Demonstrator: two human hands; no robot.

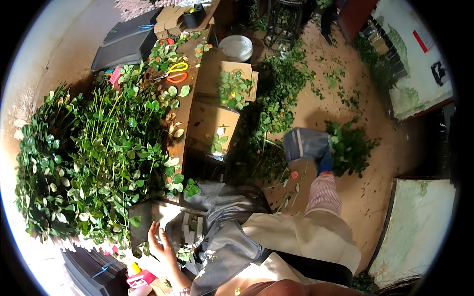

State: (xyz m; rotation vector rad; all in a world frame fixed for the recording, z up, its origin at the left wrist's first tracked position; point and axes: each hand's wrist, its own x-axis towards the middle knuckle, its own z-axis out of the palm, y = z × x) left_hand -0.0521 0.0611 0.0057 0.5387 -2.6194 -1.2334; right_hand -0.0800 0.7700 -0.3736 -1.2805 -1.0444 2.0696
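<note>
My right hand (325,163), in a blue glove, reaches out over the floor on the right. Its fingers are closed round a wrapped bunch of leafy stems (350,149); a grey sheet (306,144) covers the left end and green leaves spread from the other. Whatever lies inside the wrap is hidden. Low on the left, my bare left hand (162,246) has its fingers apart and holds nothing. It is beside a dark open box (143,224) with pale strips in it. A large heap of leafy cut stems (113,148) fills the table just beyond.
Scissors with yellow and orange handles (177,72) lie on the wooden table (190,93). Dark stacked sheets (126,45) sit at its far end. Cardboard boxes (213,118), a white bucket (236,48) and piled leaf cuttings (279,89) stand right of it. Another person (327,22) is far back.
</note>
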